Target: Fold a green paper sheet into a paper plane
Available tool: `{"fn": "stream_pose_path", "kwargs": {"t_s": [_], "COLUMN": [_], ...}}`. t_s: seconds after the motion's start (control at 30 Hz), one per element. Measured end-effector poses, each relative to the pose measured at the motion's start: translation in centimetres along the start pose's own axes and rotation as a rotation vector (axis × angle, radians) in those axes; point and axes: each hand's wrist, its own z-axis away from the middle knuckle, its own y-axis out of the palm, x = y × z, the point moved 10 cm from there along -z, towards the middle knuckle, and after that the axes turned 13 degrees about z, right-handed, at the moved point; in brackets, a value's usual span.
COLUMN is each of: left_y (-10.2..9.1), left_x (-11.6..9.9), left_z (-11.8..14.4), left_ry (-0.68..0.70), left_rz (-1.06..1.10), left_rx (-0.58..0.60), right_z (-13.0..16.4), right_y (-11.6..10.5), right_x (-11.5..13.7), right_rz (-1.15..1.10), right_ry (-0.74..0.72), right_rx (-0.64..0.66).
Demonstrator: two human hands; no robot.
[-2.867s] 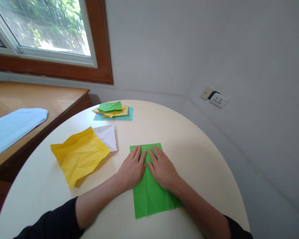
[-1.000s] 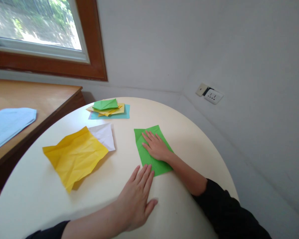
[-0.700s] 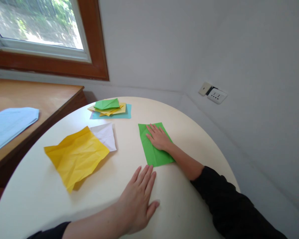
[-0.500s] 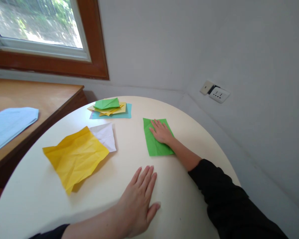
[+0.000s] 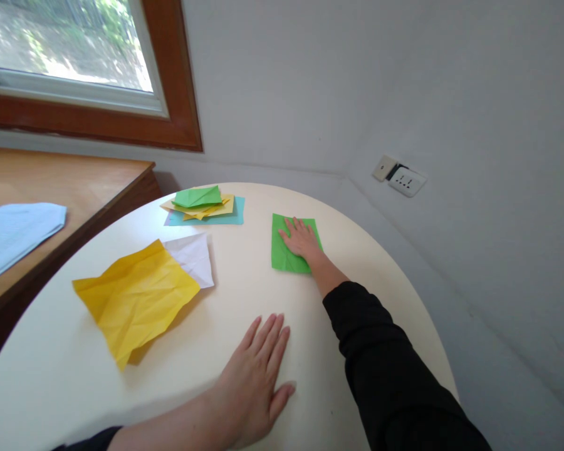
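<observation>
- Slid farther toward the far edge of the round table (image 5: 357,382) since half a second ago, the green sheet (image 5: 282,254) lies under the right hand (image 5: 301,240), while the left hand (image 5: 254,385) has barely shifted
- Right hand: palm down, fingers apart, laid over the sheet rather than clamped on it; how hard it presses I cannot tell
- Left hand: flat on the near part of the table, fingers close together, thumb out, holding nothing and well apart from the green sheet
- Green sheet: a little short of the table's far edge, lying nearly flat with faint creases; whether it is one layer or folded I cannot tell
- By my judgement the green sheet is mostly flattened and set aside, with lifting the right hand off it not yet done; the yellow sheet (image 5: 138,294), toward the left edge, is creased, edges raised, touched by neither hand
- White sheet (image 5: 195,257): crumpled, partly beneath the yellow one
- Paper pile (image 5: 197,199): at the far edge, left of the green sheet and apart from it
- In the way: the right hand and black sleeve (image 5: 380,351) hide part of the green sheet's right side; the yellow and white sheets lie off to the left
- Beyond the left edge, a wooden desk (image 5: 75,169) bears a pale blue folded item (image 5: 21,235); past the far right edge, the wall has a socket (image 5: 407,181)
</observation>
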Motion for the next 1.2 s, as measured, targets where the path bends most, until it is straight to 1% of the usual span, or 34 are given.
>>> {"fn": "stream_pose_path", "kwargs": {"t_s": [0.17, 0.3, 0.43, 0.53, 0.57, 0.63, 0.7, 0.73, 0.8, 0.83, 0.9, 0.93, 1.0, 1.07, 1.13, 1.2], "left_y": [-0.3, -0.5, -0.8, -1.5, -2.0, -3.4, -4.7, -4.9, -4.4, -4.1, -3.5, -3.4, -3.0, -2.8, -2.7, -2.7], "left_x": [-0.1, -0.2, -0.2, -0.2, 0.1, 1.3, 3.3, 4.3, 6.2, 6.6, 7.1, 7.2, 7.4, 7.7, 7.9, 8.3], "left_z": [0.2, 0.3, 0.5, 1.0, 1.2, 1.6, 1.9, 1.9, 1.6, 1.3, 0.7, 0.5, 0.3, 0.0, -0.4, -0.7], "left_ry": [0.006, 0.016, 0.026, 0.019, 0.000, -0.069, -0.166, -0.211, -0.316, -0.335, -0.364, -0.376, -0.412, -0.442, -0.465, -0.503], "left_rz": [0.004, 0.012, 0.015, 0.095, 0.159, 0.358, 0.639, 0.797, 1.163, 1.329, 1.584, 1.671, 1.785, 1.846, 1.849, 1.790], "left_rx": [-0.025, -0.036, -0.080, -0.136, -0.176, -0.301, -0.452, -0.510, -0.571, -0.590, -0.620, -0.634, -0.650, -0.637, -0.609, -0.609], "right_z": [1.6, 3.0, 4.6, 5.9, 6.3, 7.1, 8.0, 8.5, 9.4, 9.8, 10.6, 11.0, 11.6, 12.1, 12.3, 12.3], "right_y": [-0.1, 0.0, -0.1, -0.1, -0.1, -0.2, -0.4, -0.6, -0.8, -0.8, -1.0, -1.1, -1.2, -1.3, -1.3, -1.5], "right_x": [0.9, 1.3, 2.2, 2.8, 3.0, 3.6, 4.2, 4.5, 5.2, 5.5, 6.0, 6.3, 6.8, 7.0, 7.0, 6.8], "right_rz": [0.009, 0.028, 0.044, 0.036, 0.032, 0.021, 0.009, 0.001, -0.012, -0.018, -0.030, -0.039, -0.070, -0.136, -0.238, -0.371], "right_ry": [-0.025, -0.003, -0.020, -0.031, -0.041, -0.075, -0.109, -0.125, -0.157, -0.172, -0.184, -0.191, -0.206, -0.212, -0.207, -0.211], "right_rx": [0.008, 0.015, 0.003, -0.012, -0.019, -0.041, -0.063, -0.070, -0.070, -0.064, -0.049, -0.047, -0.053, -0.061, -0.076, -0.105]}}
